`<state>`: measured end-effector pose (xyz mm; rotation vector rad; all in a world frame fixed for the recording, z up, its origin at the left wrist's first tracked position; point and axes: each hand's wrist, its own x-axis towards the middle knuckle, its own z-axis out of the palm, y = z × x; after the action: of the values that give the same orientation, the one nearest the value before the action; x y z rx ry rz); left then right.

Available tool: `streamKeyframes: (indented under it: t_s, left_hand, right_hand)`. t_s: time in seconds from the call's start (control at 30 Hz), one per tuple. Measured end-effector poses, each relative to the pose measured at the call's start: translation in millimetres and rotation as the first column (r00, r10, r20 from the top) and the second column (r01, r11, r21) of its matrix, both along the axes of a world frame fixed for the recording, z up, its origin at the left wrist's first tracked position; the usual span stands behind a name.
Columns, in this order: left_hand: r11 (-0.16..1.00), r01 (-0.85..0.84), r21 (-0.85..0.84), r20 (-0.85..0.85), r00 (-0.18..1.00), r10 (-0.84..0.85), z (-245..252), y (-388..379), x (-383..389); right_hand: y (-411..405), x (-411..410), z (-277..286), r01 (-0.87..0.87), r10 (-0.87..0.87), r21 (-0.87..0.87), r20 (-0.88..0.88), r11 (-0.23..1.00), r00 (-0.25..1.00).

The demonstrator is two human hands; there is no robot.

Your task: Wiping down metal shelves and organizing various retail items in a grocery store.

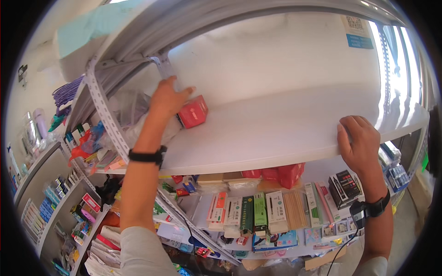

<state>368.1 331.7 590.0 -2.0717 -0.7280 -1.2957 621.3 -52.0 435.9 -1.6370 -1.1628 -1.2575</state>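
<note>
My left hand (171,96) reaches over the left end of a white metal shelf (266,127), its thumb spread from the fingers. Just beside it sits a small red carton (193,112); whether the hand touches it is unclear. Clear plastic bags (133,107) lie behind my left forearm, partly hidden by it. At the right, my right hand (361,145) rests at the shelf's front edge with bent fingers. Its fingertips are turned out of sight, and nothing shows in the grasp. Both wrists wear black bands.
Below, another shelf carries several pen boxes (236,210), a bundle of wooden sticks (294,209), a black carton (343,189) and red packages (290,174). A slotted upright (107,114) stands left of my forearm. Stocked side shelves (62,203) line the left. A cable (340,252) hangs from the right wrist.
</note>
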Motion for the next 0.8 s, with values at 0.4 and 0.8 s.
streamKeyframes:
  t_s: [0.4,0.8]
  left_hand:
    - [0.742,0.246,-0.624,-0.263,0.828,-0.496,-244.4,-100.4,57.2]
    - [0.688,0.383,-0.617,-0.155,0.797,-0.583,-251.7,-54.6,71.4]
  right_hand:
    - [5.5,4.5,-2.0,0.045,-0.045,-0.019,0.019,0.999,0.999]
    - [7.7,1.1,-3.3,0.039,-0.039,0.019,0.041,0.999,0.998]
